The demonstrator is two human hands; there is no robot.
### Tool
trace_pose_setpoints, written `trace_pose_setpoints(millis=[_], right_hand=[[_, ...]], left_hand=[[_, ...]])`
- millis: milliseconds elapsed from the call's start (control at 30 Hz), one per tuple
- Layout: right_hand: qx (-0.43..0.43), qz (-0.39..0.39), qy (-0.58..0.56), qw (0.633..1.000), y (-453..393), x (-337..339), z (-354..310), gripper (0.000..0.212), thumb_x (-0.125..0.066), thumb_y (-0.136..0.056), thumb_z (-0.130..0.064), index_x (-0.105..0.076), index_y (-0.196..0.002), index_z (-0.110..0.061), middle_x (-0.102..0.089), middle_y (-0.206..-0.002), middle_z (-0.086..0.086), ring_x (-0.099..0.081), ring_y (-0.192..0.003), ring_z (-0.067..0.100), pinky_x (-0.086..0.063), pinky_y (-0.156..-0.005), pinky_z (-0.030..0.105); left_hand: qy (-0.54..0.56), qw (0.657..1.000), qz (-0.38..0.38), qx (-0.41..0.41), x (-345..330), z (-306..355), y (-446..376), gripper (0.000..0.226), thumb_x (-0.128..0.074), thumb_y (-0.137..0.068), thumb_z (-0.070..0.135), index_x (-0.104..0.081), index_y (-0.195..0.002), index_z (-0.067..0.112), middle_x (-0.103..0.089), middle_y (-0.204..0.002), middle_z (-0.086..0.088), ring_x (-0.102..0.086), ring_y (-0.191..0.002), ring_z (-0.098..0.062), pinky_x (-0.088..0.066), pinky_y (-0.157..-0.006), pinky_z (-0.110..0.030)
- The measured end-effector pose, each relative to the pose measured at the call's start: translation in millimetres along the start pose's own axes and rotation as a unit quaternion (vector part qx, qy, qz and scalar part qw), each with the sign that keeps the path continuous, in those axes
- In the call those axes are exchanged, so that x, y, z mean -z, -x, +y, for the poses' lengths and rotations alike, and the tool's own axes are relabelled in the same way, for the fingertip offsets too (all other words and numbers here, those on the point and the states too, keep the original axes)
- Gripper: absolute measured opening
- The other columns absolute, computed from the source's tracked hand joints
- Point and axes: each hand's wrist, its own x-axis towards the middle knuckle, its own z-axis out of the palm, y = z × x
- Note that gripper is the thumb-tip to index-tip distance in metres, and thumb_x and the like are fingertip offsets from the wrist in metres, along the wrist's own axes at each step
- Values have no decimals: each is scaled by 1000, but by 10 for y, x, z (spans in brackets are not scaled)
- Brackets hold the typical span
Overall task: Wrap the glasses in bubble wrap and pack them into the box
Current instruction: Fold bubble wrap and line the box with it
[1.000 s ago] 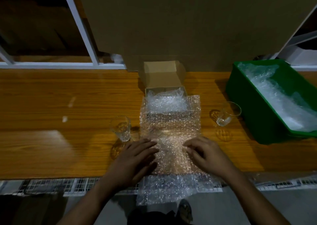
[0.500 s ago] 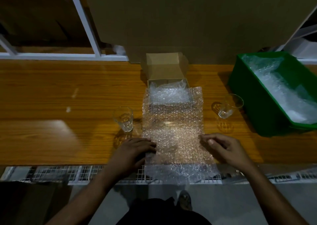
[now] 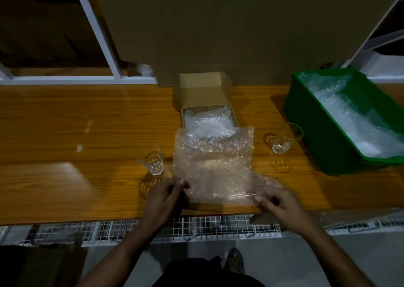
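Note:
A clear sheet of bubble wrap (image 3: 213, 166) lies on the wooden table in front of me, its far edge overlapping the open cardboard box (image 3: 203, 94). The box holds crumpled bubble wrap (image 3: 207, 124). My left hand (image 3: 164, 199) pinches the sheet's near left corner. My right hand (image 3: 277, 201) grips the near right corner, which is lifted and curled up off the table. One empty glass (image 3: 152, 162) stands upright left of the sheet. A second glass (image 3: 285, 139) sits to the right, tilted.
A green bin (image 3: 306, 120) holding bubble wrap stands at the right. A large cardboard panel (image 3: 240, 35) rises behind the box. White shelf frames (image 3: 96, 35) stand at the back left. A wire grid (image 3: 196, 227) runs below the table's near edge.
The sheet's near end hung over the table edge; it now lies pulled up onto the table. Both hands moved from lying flat on the sheet to holding its near corners, the right one lifting.

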Motion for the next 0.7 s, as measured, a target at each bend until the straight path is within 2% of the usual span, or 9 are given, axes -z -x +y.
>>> trace_pose_setpoints(millis=[67,167,233,267,367,500,567,633,700], right_hand=[[-16,23,-6,1000,44,1,6,39,-44,-82,-83,-70,-90,-55,-68,-111,-21,-55,-119,18,-46,-93,43],[21,63,-61,996,49,5,-156,53,-46,-85,-79,-72,-86,-33,-69,-91,-11,-61,-91,9,-52,-78,42],[27,54,-81,995,10,3,-253,52,-54,-86,-72,-71,-92,-23,-68,-91,-4,-63,-88,13,-54,-77,45],[16,47,-90,995,-15,-6,-274,47,-57,-85,-68,-72,-97,-25,-70,-95,-5,-65,-89,12,-55,-78,44],[-18,73,-93,993,-93,-54,-293,33,-61,-85,-59,-71,-98,-30,-74,-89,-9,-70,-80,14,-59,-70,47],[-57,141,-62,986,-253,-66,-258,17,-69,-91,-40,-64,-88,-24,-68,-67,-5,-65,-61,12,-52,-56,38],[-72,162,-30,984,-361,-39,-254,13,-67,-92,-37,-65,-92,-25,-66,-63,-3,-63,-57,12,-50,-53,37],[-95,165,-13,982,-456,3,-292,21,-67,-93,-36,-65,-108,-21,-66,-64,-3,-64,-58,13,-53,-55,38],[-113,159,-4,981,-486,25,-317,31,-70,-92,-31,-60,-119,-20,-65,-67,-4,-64,-61,13,-54,-57,36]], left_hand=[[-3,1000,1,2,-1,-44,67,39,-42,-97,53,-73,-92,29,-71,-84,12,-68,-77,-9,-56,-67,-30],[54,998,31,29,-34,-30,152,27,-52,-103,32,-73,-88,24,-73,-80,6,-69,-72,-11,-55,-61,-23],[97,991,53,73,-63,26,171,26,-50,-103,19,-71,-88,18,-73,-77,0,-70,-67,-12,-55,-58,-22],[96,990,63,82,-75,38,169,25,-50,-102,18,-71,-88,18,-73,-77,-1,-70,-66,-11,-55,-58,-22],[27,994,73,75,-87,39,124,24,-53,-102,28,-71,-88,24,-71,-72,-1,-66,-63,-8,-55,-57,-26],[-98,991,77,53,-122,111,-12,25,-55,-100,37,-70,-85,25,-67,-67,8,-62,-59,1,-39,-53,-14],[-132,986,88,56,-163,127,-66,22,-55,-100,39,-70,-89,27,-67,-71,12,-60,-61,3,-44,-55,-21],[-154,981,98,63,-201,123,-97,20,-55,-98,42,-69,-91,29,-65,-72,16,-60,-63,2,-53,-59,-29],[-185,975,104,64,-213,133,-102,20,-55,-96,46,-67,-96,30,-61,-71,18,-59,-60,1,-55,-58,-31]])
